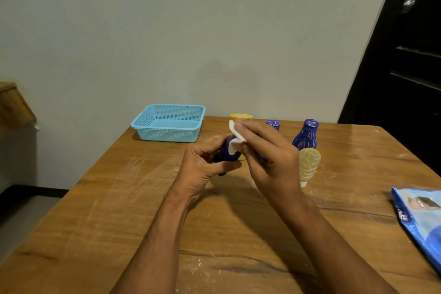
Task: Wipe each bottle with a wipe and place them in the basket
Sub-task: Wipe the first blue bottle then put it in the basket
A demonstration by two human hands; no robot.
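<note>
**Blue bottle under the wipe**

Above the wooden table point(119, 198), the left hand point(200, 164) curls round a dark-blue bottle point(226, 155), glossy, apparently tilted. The right hand point(267, 157) pinches a white wipe point(235, 137) against it. At ten o'clock sits the light-blue mesh basket point(167, 123).

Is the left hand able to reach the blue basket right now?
Probably yes. The basket sits open on the table beyond the left hand with nothing between, though that hand grips a dark blue bottle.
</note>
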